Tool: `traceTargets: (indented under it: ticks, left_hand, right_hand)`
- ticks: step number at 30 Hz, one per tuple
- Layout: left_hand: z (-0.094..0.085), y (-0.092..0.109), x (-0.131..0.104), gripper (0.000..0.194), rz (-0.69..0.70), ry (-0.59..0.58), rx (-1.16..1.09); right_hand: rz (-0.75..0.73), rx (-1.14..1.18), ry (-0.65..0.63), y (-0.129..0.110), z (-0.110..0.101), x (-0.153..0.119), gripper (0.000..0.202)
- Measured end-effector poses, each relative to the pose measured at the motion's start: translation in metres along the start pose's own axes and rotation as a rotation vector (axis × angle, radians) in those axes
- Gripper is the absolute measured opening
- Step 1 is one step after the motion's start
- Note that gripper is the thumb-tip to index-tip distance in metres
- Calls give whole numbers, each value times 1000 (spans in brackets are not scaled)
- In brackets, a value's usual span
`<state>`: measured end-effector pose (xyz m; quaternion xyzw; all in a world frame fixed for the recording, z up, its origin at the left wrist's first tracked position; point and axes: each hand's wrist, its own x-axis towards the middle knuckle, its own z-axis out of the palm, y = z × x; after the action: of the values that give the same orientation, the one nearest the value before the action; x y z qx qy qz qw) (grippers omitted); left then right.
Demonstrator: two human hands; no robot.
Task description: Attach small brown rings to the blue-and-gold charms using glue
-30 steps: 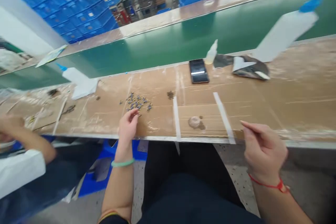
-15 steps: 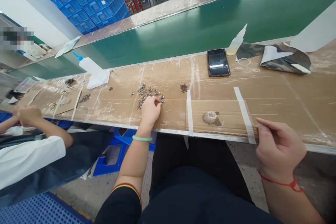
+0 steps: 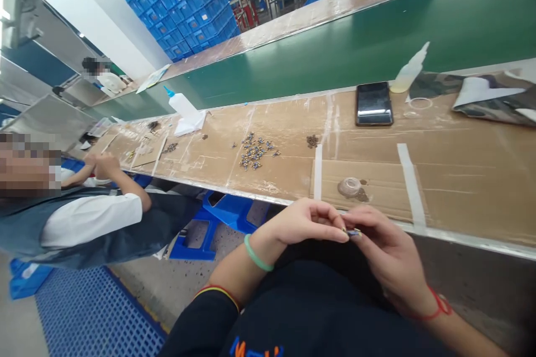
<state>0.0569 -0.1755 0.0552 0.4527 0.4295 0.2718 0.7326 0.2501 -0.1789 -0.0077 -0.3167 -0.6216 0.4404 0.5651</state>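
My left hand (image 3: 307, 224), with a green bangle at its wrist, meets my right hand (image 3: 389, 251), with a red cord, just in front of the table edge. Pinched between the fingertips of both is a small blue-and-gold piece (image 3: 353, 232); its exact kind is too small to make out. Similar pieces lie in a loose pile (image 3: 254, 152) on the cardboard-covered table. Right of that pile sits a cluster of tiny brown parts (image 3: 312, 140). Just beyond my hands, a small clear round dish or blob (image 3: 349, 187) rests on a taped cardboard sheet (image 3: 385, 201).
A phone (image 3: 374, 104), a squeeze bottle with yellowish liquid (image 3: 408, 75) and camouflage cloth (image 3: 494, 103) lie at the back right. A white bottle with a blue tip (image 3: 183, 106) stands further left. A co-worker (image 3: 100, 217) sits at the left beside blue stools (image 3: 228, 209).
My left hand has left the pile and come back towards my body, up to my right hand. The right hand has moved left to meet it. The view has shifted left.
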Motion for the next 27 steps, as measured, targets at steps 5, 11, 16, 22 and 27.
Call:
traceTargets:
  ticks: [5,11,16,22,27]
  left_hand:
    - [8,3,5,72,-120,33,-54]
    - [2,-5,26,68,-143,-99,-24]
    - [-40,9,54,30,136,244,598]
    - [-110,34,112,17,259,713,1086]
    - [-119,38,125,20,279,645,1260]
  right_hand:
    - [-77,126,-41,-9,-2,0,25]
    - [-42,136,9,7,-9,-12,15]
    - [2,257,88,19,-21,-12,10]
    - [15,205,282,16,-38,-5,12]
    - [38,192,336,18,-41,-4,9]
